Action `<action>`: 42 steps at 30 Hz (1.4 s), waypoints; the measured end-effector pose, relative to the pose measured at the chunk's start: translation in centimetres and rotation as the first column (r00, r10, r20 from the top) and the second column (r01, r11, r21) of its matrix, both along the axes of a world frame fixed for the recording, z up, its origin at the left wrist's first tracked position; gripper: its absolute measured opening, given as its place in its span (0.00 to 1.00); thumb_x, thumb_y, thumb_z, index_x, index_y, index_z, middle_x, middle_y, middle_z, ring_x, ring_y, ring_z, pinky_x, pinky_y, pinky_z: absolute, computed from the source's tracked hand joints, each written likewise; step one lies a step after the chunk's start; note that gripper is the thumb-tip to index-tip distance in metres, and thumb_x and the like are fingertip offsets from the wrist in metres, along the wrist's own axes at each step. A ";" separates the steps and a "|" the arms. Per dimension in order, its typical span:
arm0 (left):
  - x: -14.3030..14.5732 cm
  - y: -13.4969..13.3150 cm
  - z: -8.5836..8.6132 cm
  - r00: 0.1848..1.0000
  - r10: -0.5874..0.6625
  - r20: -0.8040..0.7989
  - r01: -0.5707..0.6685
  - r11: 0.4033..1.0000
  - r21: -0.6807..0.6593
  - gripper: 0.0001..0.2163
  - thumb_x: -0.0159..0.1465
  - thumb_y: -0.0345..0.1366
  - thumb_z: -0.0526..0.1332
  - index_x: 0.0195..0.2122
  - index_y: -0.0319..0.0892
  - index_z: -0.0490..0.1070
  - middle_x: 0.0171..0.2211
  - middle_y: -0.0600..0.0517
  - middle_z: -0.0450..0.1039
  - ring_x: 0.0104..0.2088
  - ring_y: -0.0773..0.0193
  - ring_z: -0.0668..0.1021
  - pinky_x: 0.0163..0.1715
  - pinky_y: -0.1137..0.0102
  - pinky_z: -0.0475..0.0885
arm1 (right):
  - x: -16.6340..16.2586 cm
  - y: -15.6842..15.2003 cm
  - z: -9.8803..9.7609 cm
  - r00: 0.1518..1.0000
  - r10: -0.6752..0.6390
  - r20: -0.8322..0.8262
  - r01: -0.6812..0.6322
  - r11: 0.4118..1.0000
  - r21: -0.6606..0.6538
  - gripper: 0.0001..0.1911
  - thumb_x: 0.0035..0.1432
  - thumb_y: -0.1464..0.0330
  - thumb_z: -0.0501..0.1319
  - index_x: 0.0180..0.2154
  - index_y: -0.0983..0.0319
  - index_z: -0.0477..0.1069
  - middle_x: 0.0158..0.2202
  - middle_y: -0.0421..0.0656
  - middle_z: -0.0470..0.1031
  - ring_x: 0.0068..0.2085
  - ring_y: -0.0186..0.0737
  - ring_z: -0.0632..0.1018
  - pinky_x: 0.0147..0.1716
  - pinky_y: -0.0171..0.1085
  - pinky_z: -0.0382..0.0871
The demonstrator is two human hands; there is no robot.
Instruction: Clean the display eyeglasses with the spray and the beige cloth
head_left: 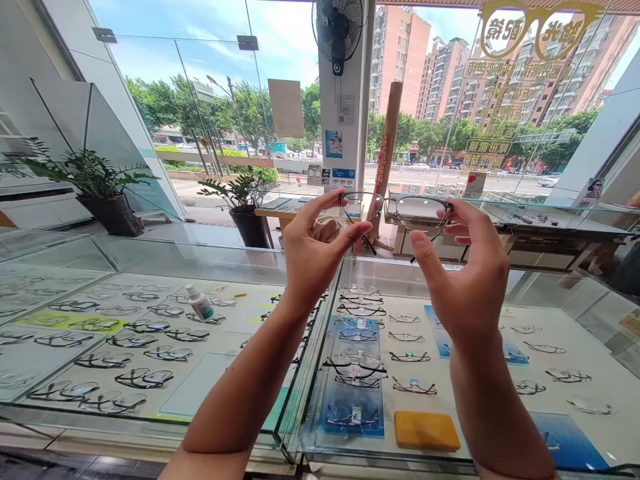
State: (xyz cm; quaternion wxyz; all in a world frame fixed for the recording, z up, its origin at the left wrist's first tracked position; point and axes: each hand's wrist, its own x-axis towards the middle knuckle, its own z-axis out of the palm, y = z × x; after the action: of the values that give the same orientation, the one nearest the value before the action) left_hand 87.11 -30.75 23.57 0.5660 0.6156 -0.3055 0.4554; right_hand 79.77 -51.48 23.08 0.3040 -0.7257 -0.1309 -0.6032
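I hold up a pair of dark-framed glasses (400, 212) in front of me, above the glass display counter (310, 267). My left hand (315, 250) pinches the left end of the frame between thumb and fingers. My right hand (465, 273) grips the right end near the hinge, with its thumb stretched out below the lens. The temples hang folded behind the lenses.
Several rows of glasses lie inside the counter. A small white bottle (200, 302) and a yellow case (426, 431) rest on its top. Potted plants (247, 207) stand behind it, by a pillar with a wall fan (339, 30) and big shop windows.
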 end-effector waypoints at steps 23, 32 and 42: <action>-1.9 0.2 0.2 0.910 0.308 0.278 -0.326 0.945 0.020 0.27 0.59 0.45 0.83 0.59 0.52 0.81 0.50 0.48 0.84 0.50 0.56 0.83 0.42 0.63 0.80 | 0.2 -0.6 -0.1 0.988 0.071 -0.139 -0.072 0.997 -0.007 0.28 0.72 0.52 0.65 0.67 0.56 0.74 0.60 0.53 0.84 0.53 0.59 0.85 0.55 0.63 0.80; 0.3 0.3 -0.7 0.928 0.259 0.269 -0.265 0.964 -0.014 0.31 0.64 0.45 0.80 0.67 0.57 0.75 0.65 0.47 0.81 0.34 0.64 0.79 0.31 0.65 0.74 | 1.9 -0.2 -0.5 0.995 0.047 0.082 -0.042 0.997 -0.065 0.32 0.73 0.55 0.66 0.74 0.51 0.65 0.68 0.52 0.78 0.58 0.60 0.84 0.56 0.62 0.82; 2.1 0.3 -1.1 0.946 0.090 0.312 -0.089 0.996 -0.020 0.32 0.66 0.44 0.78 0.70 0.59 0.72 0.69 0.45 0.77 0.30 0.68 0.78 0.26 0.67 0.70 | 1.6 0.4 -0.6 0.984 -0.008 0.181 0.026 0.995 -0.099 0.35 0.72 0.58 0.66 0.75 0.50 0.61 0.68 0.52 0.76 0.64 0.62 0.81 0.59 0.63 0.81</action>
State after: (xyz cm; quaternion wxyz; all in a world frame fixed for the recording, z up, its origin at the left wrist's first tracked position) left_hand 89.23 -30.44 22.47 0.4910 0.5473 -0.3617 0.5732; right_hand 81.41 -51.06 22.44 0.2486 -0.6838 -0.1820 -0.6614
